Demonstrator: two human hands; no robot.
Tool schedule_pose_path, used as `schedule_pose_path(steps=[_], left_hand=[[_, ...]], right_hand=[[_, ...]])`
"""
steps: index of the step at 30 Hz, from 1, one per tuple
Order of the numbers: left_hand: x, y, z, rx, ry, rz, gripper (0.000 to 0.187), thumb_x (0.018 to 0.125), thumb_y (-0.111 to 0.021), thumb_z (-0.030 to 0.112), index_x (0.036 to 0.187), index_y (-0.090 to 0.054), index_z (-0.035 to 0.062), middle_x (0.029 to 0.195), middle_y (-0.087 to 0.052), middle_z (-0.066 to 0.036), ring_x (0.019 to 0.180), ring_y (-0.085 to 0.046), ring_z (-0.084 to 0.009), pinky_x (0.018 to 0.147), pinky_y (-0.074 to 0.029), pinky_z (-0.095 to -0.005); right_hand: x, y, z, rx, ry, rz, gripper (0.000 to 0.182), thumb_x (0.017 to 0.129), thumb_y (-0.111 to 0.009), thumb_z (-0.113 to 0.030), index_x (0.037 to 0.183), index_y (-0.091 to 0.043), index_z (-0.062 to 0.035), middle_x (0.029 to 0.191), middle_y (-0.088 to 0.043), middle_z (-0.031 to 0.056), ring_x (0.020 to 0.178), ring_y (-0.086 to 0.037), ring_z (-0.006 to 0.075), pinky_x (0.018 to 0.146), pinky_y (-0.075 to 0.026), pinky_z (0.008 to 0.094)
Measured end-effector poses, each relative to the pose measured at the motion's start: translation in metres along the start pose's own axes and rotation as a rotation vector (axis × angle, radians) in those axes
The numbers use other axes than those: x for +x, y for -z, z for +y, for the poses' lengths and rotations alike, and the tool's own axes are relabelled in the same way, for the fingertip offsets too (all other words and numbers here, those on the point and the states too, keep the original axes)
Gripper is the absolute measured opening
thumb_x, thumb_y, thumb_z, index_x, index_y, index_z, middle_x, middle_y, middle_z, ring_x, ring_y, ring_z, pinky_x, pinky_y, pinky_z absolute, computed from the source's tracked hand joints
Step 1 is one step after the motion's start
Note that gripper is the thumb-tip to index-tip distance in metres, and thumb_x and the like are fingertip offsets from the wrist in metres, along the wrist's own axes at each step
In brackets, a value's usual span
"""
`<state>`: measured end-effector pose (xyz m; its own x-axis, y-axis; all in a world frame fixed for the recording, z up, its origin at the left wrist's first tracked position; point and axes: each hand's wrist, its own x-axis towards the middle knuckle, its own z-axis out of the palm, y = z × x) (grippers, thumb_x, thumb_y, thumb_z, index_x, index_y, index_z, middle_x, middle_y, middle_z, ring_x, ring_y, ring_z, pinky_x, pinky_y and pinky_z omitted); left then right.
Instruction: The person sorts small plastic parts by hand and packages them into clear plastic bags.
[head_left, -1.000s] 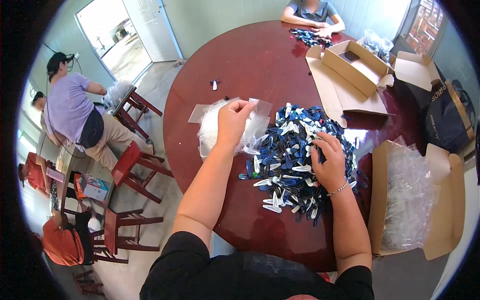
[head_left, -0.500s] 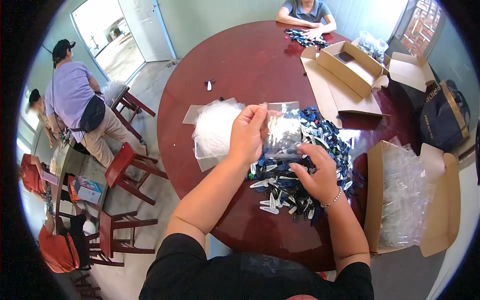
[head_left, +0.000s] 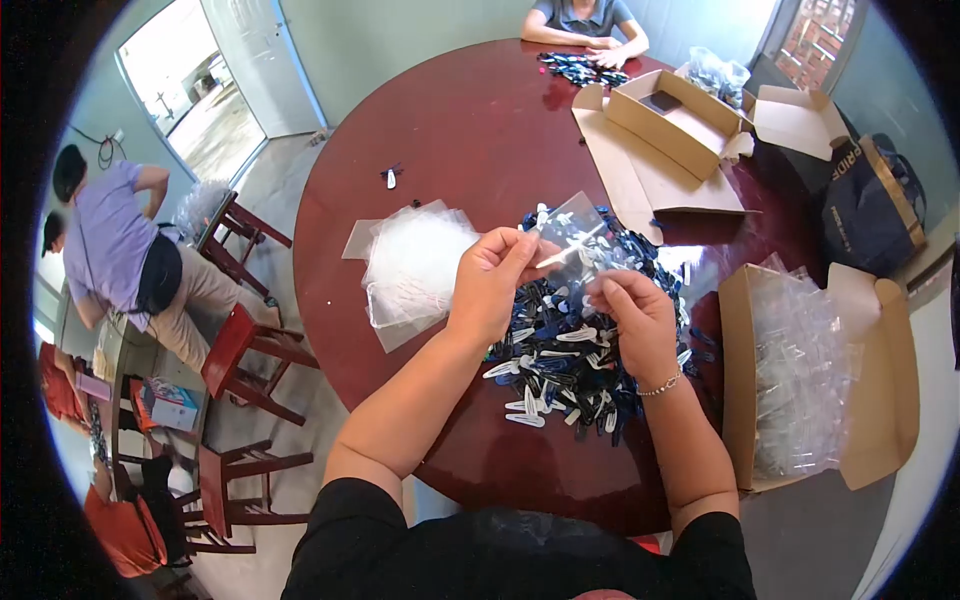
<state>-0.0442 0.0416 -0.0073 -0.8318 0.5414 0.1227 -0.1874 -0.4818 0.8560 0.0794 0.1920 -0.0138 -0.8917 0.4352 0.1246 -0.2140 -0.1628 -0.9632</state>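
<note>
A clear plastic bag [head_left: 578, 222] is stretched between my two hands, tilted above the pile. My left hand [head_left: 488, 285] pinches its left edge between thumb and fingers. At the lower right corner, the thumb and fingers of my right hand [head_left: 640, 318] close on the bag. Beneath lies a heap of snap hair clips [head_left: 560, 375] in black, dark blue and white, partly hidden by my hands and showing through the film. Left of my left hand is a stack of flat clear bags [head_left: 415, 262].
An open carton [head_left: 738, 380] full of clear bags stands at the right. Farther back are an empty cardboard box [head_left: 660, 120] and a dark bag [head_left: 865, 215]. A person sits across the round table [head_left: 440, 130] by more clips. Stools and other people are at left.
The bag has turned from upright to slanted. My right hand, spread beside the bag before, has closed on its lower corner. The view has shifted slightly.
</note>
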Motion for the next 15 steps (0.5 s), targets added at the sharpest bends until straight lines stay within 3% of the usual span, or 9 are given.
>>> schedule_pose_path(steps=[5, 9, 15], left_hand=[[-0.0022, -0.0023, 0.0032, 0.078, -0.034, -0.023, 0.012, 0.097, -0.057, 0.012, 0.092, -0.063, 0.0021, 0.095, -0.07, -0.01, 0.084, -0.067, -0.0142, 0.079, -0.054, -0.0278], [-0.0032, 0.0007, -0.0023, 0.074, -0.06, -0.078, 0.01, 0.095, -0.06, 0.01, 0.092, -0.064, 0.0013, 0.093, -0.07, -0.009, 0.083, -0.066, -0.0123, 0.079, -0.054, -0.0273], [-0.0064, -0.0026, 0.0001, 0.444, -0.171, -0.151, 0.01, 0.091, -0.066, 0.01, 0.09, -0.069, 0.0008, 0.085, -0.069, -0.004, 0.079, -0.063, -0.0096, 0.074, -0.052, -0.025]], right_hand=[[0.0045, 0.0051, 0.0027, 0.121, 0.016, 0.059, 0.006, 0.094, -0.061, -0.006, 0.095, -0.064, -0.0011, 0.084, -0.064, 0.0022, 0.073, -0.056, 0.0089, 0.068, -0.044, 0.0233], [0.0036, 0.0037, -0.0032, 0.099, -0.006, 0.091, 0.005, 0.092, -0.063, -0.006, 0.091, -0.062, -0.0021, 0.08, -0.061, 0.0016, 0.07, -0.053, 0.0088, 0.066, -0.043, 0.0237], [0.0051, 0.0048, -0.0061, 0.03, 0.034, 0.102, 0.005, 0.094, -0.06, -0.007, 0.089, -0.058, -0.0037, 0.08, -0.057, 0.001, 0.072, -0.052, 0.0094, 0.065, -0.043, 0.0229]])
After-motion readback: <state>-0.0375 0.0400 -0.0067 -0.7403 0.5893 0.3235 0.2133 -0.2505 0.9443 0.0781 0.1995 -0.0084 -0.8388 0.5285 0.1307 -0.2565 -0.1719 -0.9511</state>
